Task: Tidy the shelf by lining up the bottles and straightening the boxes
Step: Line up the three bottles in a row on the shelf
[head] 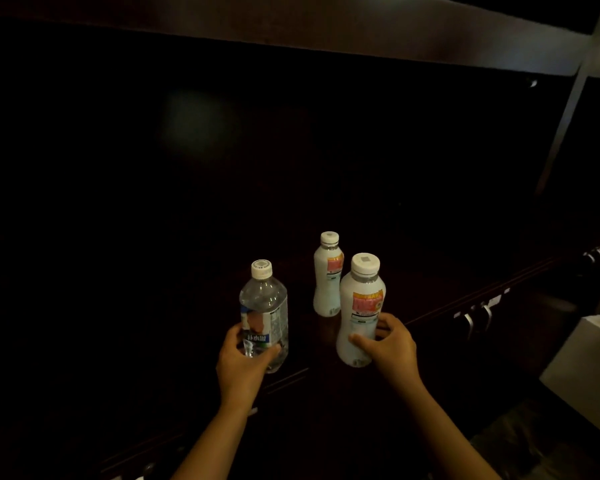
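Dark shelf [413, 296], third bottle [327, 275] behind

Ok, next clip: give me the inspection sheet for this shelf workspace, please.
Surface: dark wooden shelf, dimly lit.
Job's things: clear water bottle, front white drink bottle and rear white drink bottle, all upright and capped; no boxes on the shelf.
Clutter: nothing seen.
Hands: left hand grips the water bottle; right hand grips the front white bottle.
Cables: nothing seen.
Surroundings: metal drawer handles, white box lower right.
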{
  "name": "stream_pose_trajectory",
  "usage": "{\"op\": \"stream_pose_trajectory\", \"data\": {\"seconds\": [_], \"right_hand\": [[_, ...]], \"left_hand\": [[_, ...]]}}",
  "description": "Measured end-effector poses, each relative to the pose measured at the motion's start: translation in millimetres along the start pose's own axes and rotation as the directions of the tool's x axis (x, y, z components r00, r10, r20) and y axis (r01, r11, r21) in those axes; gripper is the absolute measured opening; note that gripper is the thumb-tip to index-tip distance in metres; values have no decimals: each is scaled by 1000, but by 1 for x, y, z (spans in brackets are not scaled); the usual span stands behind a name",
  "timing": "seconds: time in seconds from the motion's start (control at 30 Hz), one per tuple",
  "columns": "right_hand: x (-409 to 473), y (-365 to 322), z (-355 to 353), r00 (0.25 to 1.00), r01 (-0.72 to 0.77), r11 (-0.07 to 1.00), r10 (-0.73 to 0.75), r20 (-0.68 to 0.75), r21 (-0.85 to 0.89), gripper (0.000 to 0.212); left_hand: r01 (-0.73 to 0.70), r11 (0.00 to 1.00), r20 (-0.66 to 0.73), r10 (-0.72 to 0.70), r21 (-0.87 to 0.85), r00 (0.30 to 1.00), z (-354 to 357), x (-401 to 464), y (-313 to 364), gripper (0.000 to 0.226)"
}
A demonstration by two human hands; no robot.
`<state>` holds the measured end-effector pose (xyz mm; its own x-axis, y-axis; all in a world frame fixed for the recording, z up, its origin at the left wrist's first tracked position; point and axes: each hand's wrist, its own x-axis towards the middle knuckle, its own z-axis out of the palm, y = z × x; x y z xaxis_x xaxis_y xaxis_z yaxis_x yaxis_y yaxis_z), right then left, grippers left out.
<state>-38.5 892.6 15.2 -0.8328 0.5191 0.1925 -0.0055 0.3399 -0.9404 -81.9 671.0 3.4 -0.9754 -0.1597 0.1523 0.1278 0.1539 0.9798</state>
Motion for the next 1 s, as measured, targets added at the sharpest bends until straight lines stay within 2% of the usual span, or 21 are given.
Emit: {"op": "stream_pose_trajectory", "data": {"seconds": [0.53, 0.7, 1.0], "right_hand": [[172, 61, 9, 987, 65, 996, -54, 152, -68, 49], [201, 76, 13, 984, 21, 998, -12, 176, -54, 49], [217, 85, 27, 967, 73, 997, -61, 249, -39, 48]], "left_hand": [[85, 994, -176, -72, 63, 982, 103, 83, -47, 66], [69, 996, -224, -53, 63, 973, 121, 95, -47, 66], [85, 993, -272, -59, 87, 961, 128, 98, -44, 69]]}}
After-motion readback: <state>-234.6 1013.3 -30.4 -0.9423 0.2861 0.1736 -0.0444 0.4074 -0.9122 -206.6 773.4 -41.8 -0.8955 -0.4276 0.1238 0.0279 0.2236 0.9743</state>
